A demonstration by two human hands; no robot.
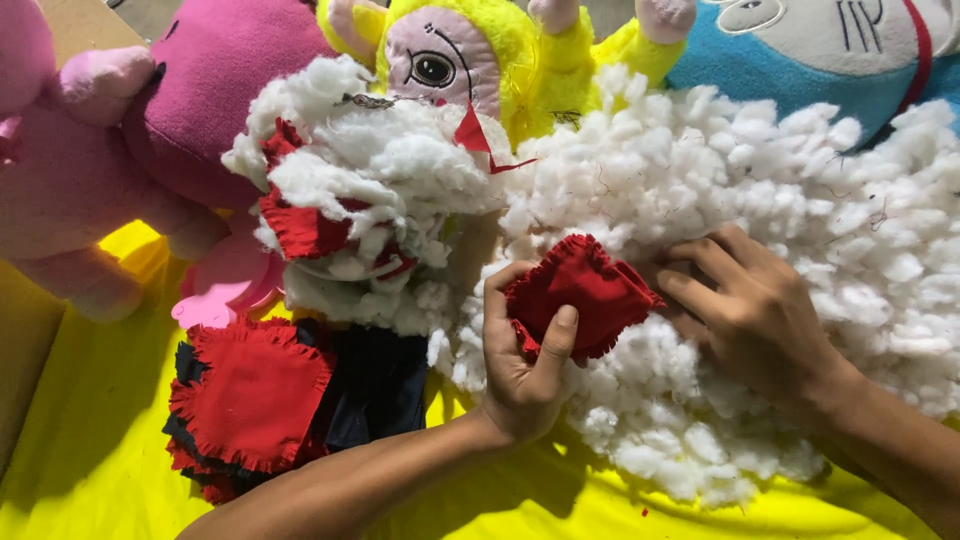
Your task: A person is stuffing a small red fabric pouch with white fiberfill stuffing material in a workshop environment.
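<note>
Hands [520,370] [750,310], two, one red pouch [580,290]

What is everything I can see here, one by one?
stuffing heap: one, white, centre and right, on the cloth
fabric pouch: one, red, frayed edges, on the stuffing
fabric squares: stack, red and dark blue, lower left
pink plush toys: two, top left
yellow plush toy: one, pink face, top centre
blue plush toy: one, grey face, top right
cloth: one, yellow, underneath everything
left hand: pinches the pouch
right hand: fingers at the pouch's right edge, on stuffing
</note>
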